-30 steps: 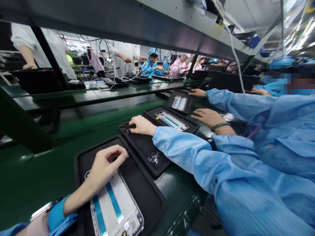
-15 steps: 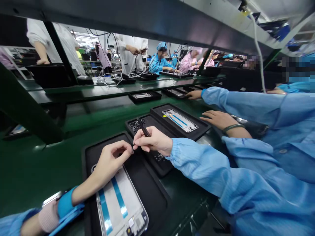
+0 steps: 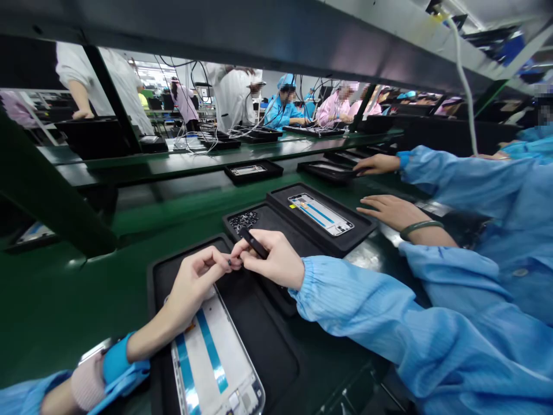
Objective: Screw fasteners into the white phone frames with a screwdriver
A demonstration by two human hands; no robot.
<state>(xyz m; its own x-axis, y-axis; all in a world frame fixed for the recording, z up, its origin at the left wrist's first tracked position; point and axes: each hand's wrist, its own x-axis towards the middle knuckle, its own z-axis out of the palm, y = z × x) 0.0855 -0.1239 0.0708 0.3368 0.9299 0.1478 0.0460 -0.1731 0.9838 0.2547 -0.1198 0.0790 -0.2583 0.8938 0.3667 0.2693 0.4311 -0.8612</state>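
My left hand [image 3: 196, 279] is closed in a pinch on a tiny dark part [image 3: 229, 262] above the near black tray [image 3: 272, 351]. My right hand [image 3: 274, 259] is wrapped round black tweezers [image 3: 254, 243], and its fingertips meet the left fingertips at the part. Whether the tweezer tips touch the part is hidden. Below my left hand, a white phone frame [image 3: 231, 351] with two blue strips lies in the tray, its far end partly covered by the hand. Beyond my right hand, a parts tray [image 3: 287, 233] holds many small black pieces [image 3: 244, 222].
Another black tray [image 3: 345, 245] with a phone frame [image 3: 322, 214] stands to the right. A co-worker's hands [image 3: 393, 213] rest close by and reach a farther tray [image 3: 328, 172]. A metal beam [image 3: 259, 40] crosses overhead, and a green post [image 3: 56, 184] stands on the left.
My hands have come together, with the right fingertips now against the left ones. The tweezers have tilted. The co-worker's far hand and the tray near it have shifted right.
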